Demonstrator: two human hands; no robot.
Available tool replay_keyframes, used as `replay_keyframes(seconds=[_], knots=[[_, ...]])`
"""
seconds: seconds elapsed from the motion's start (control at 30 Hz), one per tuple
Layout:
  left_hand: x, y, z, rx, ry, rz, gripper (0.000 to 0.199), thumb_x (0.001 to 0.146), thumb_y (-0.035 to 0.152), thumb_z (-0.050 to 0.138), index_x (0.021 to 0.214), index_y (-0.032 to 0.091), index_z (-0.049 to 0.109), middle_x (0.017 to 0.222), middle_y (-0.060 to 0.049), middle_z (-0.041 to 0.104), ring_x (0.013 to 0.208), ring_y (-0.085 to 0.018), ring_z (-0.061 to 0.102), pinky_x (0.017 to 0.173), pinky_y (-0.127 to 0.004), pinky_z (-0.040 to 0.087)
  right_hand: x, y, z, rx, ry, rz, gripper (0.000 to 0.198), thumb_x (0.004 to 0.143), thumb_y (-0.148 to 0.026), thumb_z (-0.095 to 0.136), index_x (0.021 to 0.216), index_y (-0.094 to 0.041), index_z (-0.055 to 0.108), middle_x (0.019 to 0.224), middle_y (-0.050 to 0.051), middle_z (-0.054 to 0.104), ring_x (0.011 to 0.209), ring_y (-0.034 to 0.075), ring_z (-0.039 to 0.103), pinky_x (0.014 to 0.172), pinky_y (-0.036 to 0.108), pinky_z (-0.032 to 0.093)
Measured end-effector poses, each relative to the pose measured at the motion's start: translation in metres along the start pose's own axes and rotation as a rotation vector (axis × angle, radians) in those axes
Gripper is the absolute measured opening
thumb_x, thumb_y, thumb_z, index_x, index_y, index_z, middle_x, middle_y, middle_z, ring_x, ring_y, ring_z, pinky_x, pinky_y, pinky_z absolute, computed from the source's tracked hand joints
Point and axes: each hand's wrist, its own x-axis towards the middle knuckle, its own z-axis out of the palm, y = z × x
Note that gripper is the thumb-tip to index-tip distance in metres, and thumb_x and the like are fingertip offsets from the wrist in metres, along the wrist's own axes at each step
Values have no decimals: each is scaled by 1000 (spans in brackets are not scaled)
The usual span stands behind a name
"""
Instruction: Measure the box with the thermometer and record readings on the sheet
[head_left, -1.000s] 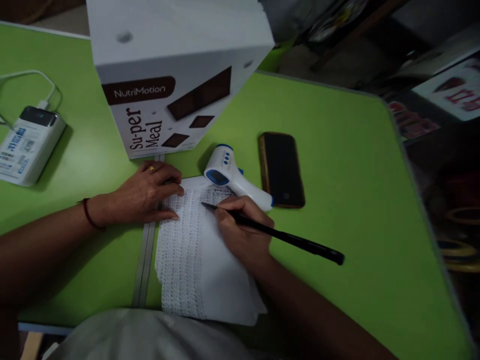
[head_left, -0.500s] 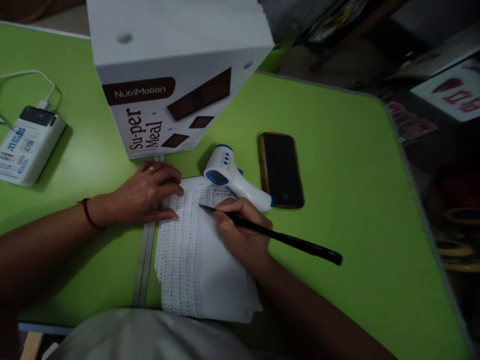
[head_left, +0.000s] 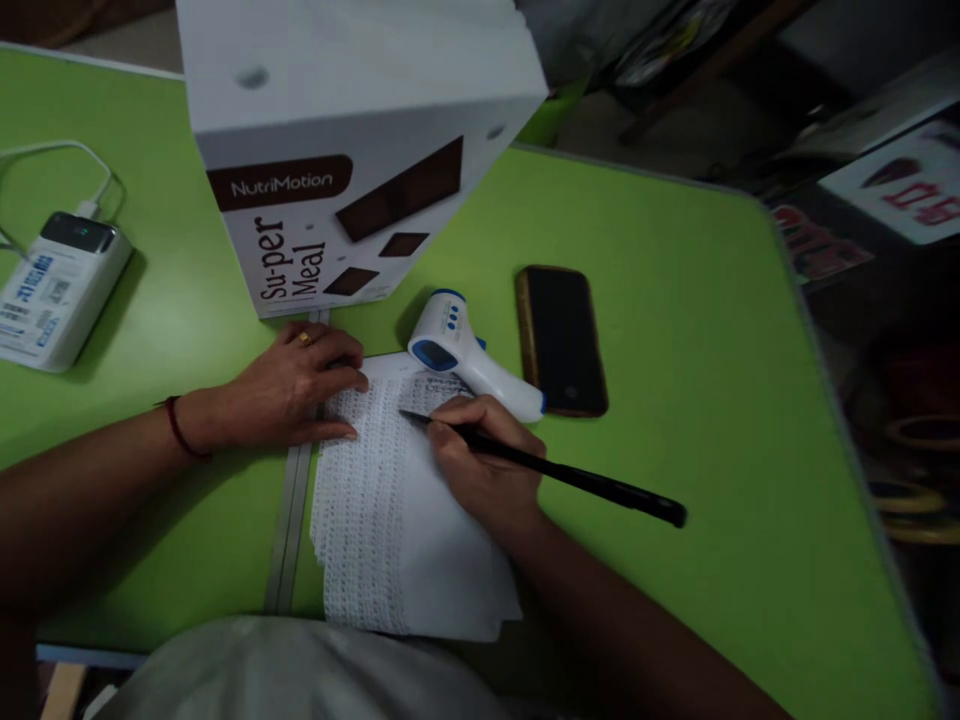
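A stack of paper sheets [head_left: 442, 560] lies on the green table, with columns of small handwriting over its left and middle part. My right hand [head_left: 487, 460] is closed around a black pen [head_left: 600, 484], its tip at the writing near the upper middle of the top sheet. Resting at the upper left edge of the paper, my left hand [head_left: 292, 390] has its fingers apart and grips nothing. A white and blue infrared thermometer [head_left: 465, 350] lies across the top of the sheets, just above my right hand.
A tall white NutriMotion box [head_left: 360, 130] stands behind my left hand. To the right of the thermometer lies a dark phone [head_left: 562, 340]. A white power bank [head_left: 60, 290] with a cable [head_left: 90, 155] sits at the left. The green table [head_left: 712, 400] ends at the right edge.
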Motion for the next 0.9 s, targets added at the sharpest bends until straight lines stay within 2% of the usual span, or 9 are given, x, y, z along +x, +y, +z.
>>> replay_keyframes(seconds=[0.37,0.53,0.9], knots=[[0,0,0,2,20,19,51,94,63,52,112,17,65,120,-14,63,109,-29,57,94,-43,41,0,-3,-1,-13,19,26,16,74,-9,58,67,-23,54,60,-7,57,54,10,54,53,25,47],[0,0,1,11,68,50,51,95,62,53,110,16,65,117,-14,63,105,-29,58,93,-44,42,-2,0,-2,32,-53,-19,15,75,-11,59,67,-23,54,60,-6,58,53,10,53,50,25,43],[0,0,0,9,28,20,51,94,63,53,112,17,66,120,-14,63,110,-29,57,97,-44,41,-3,0,-2,4,-67,3,15,73,-11,59,67,-23,54,60,-6,58,53,10,52,50,25,42]])
